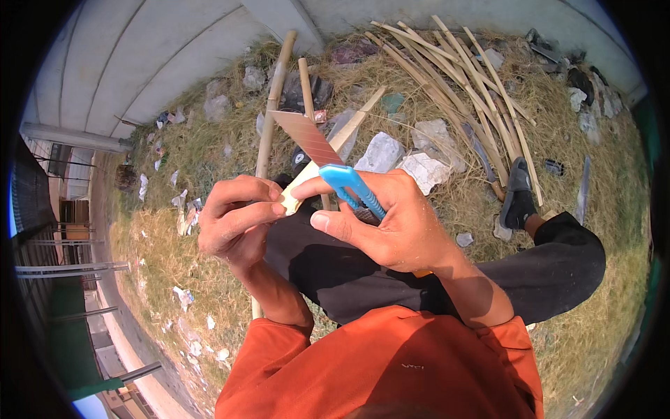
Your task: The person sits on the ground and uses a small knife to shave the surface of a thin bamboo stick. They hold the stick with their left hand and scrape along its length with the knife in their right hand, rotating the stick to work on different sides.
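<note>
My left hand [241, 216] pinches the lower end of a pale split bamboo strip [352, 127] between thumb and fingers. The strip slants up and away to the right, above my lap. In my right hand [401, 227] is a blue utility knife [354, 187], its long segmented blade [307, 138] extended toward the upper left and crossing in front of the strip. The forefinger of that hand reaches to the strip's near end, beside the left fingertips. My right thumb points left, apart from the strip. Part of the knife handle is hidden by my right hand.
Long split bamboo pieces [481, 87] lie heaped on dry grass at the far right. Two bamboo poles, one thicker [274, 105] and one thinner [306, 84], stand ahead of me. Pale rubble [426, 171], litter and a concrete wall [139, 56] lie beyond. My sandalled foot [518, 192] rests right.
</note>
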Demonstrator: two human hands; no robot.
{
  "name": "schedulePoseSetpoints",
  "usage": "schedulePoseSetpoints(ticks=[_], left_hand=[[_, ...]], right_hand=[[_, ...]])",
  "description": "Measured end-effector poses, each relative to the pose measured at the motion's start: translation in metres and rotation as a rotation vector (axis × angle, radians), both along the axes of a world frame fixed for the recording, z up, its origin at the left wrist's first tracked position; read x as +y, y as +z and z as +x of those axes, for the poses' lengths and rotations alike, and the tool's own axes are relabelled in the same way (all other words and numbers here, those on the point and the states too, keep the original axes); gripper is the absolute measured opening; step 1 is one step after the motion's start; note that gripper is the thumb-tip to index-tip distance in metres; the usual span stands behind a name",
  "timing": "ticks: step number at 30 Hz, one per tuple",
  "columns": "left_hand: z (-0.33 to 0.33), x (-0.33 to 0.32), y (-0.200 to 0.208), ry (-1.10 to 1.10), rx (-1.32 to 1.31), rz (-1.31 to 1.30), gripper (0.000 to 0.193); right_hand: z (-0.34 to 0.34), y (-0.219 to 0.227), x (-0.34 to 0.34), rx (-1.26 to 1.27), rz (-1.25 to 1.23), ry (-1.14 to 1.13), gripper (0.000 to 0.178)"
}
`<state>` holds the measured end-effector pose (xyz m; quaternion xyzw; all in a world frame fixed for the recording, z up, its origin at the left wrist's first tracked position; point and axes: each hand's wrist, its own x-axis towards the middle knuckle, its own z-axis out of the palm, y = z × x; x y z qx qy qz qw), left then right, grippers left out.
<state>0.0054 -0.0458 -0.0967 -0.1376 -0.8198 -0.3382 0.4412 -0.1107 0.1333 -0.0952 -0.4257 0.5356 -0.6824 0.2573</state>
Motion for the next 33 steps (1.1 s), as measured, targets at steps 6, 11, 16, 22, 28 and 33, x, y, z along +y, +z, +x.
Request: schedulePoseSetpoints(ticks=[6, 11, 16, 22, 28, 33], left_hand=[[0.000, -0.001, 0.009, -0.116, -0.055, -0.080, 0.018], [0.000, -0.001, 0.004, -0.093, -0.037, -0.057, 0.017], [0.007, -0.005, 0.007, 0.021, 0.002, -0.006, 0.020], [0.011, -0.010, -0.007, 0.171, 0.053, 0.185, 0.017], [-0.003, 0.003, -0.004, 0.232, 0.079, 0.222, 0.021], [-0.002, 0.000, 0.003, 0.261, 0.083, 0.075, 0.024]], right_hand=[[-0.008, -0.012, -0.010, 0.000, -0.102, 0.080, 0.014], [-0.016, -0.027, -0.014, -0.475, -0.059, -0.068, 0.014], [-0.101, -0.125, 0.007, -0.594, 0.094, -0.862, 0.024], [-0.085, -0.121, 0.037, 0.105, 0.547, -0.801, 0.042], [0.021, -0.012, 0.008, 0.198, 0.201, -0.162, 0.026], [0.027, 0.003, 0.006, 0.342, 0.217, -0.182, 0.022]])
